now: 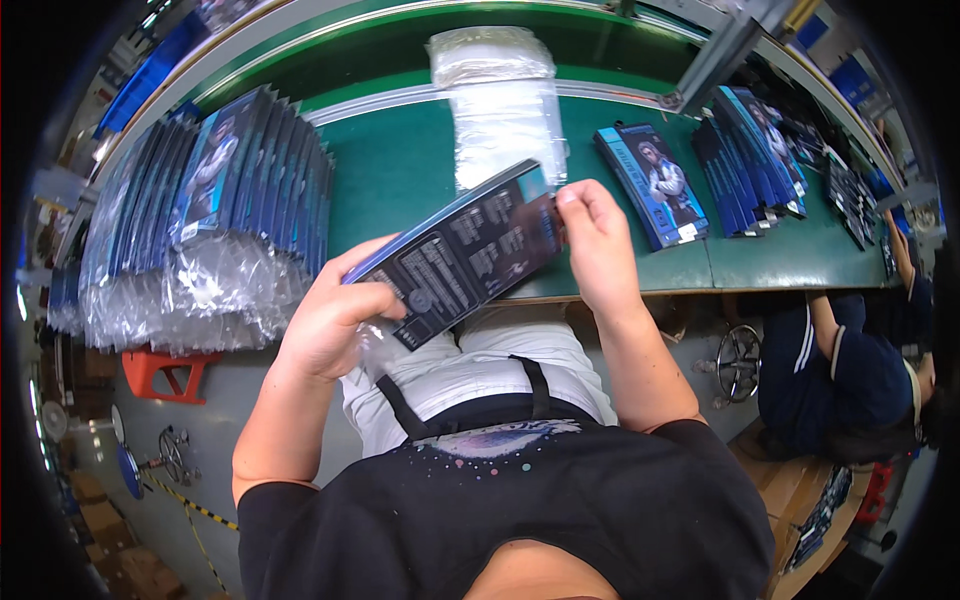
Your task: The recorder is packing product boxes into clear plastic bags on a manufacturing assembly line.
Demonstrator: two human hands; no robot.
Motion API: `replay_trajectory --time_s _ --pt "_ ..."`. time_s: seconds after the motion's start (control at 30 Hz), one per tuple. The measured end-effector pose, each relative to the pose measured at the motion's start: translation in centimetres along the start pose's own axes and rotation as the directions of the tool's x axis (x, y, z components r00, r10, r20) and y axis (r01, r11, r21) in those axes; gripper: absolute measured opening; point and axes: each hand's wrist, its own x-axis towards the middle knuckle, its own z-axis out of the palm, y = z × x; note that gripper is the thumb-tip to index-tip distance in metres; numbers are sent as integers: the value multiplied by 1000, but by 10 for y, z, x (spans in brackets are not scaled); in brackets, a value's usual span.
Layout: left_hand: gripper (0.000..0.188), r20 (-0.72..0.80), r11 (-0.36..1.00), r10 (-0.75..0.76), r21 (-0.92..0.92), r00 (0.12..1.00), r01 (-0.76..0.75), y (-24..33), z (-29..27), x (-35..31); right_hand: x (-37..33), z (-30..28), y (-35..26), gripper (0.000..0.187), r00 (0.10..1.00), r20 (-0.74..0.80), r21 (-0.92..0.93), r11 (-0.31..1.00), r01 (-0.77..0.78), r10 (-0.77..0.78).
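Tilted in front of me is a flat dark blue box, its printed back facing up and a clear plastic bag partly around it. My left hand is closed on the box's lower left end, thumb on top, with loose clear film bunched beside the wrist. At the upper right end, the fingers of my right hand pinch the corner or the film there; which of the two cannot be made out. Beyond the box lies a stack of clear plastic bags on the green table.
Bagged boxes stand in rows at the left of the green table. A single box lies to the right, near a leaning row of boxes. A co-worker sits at far right. A red stool stands below left.
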Motion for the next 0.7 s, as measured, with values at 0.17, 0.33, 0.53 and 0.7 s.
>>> replay_trajectory --time_s 0.17,0.33,0.53,0.7 --pt "57 -196 887 445 233 874 -399 32 1 -25 5 13 -13 17 982 -174 270 963 -22 71" --pt "49 -184 320 928 838 323 -441 69 -37 -21 1 -1 -10 20 998 -51 197 980 -36 47" --pt "56 -10 -189 851 927 525 323 64 -106 13 14 -33 -9 18 976 -171 7 990 142 -139" --pt "41 308 -292 947 944 90 -151 62 -43 18 45 -79 -18 56 877 -240 -700 700 140 -415"
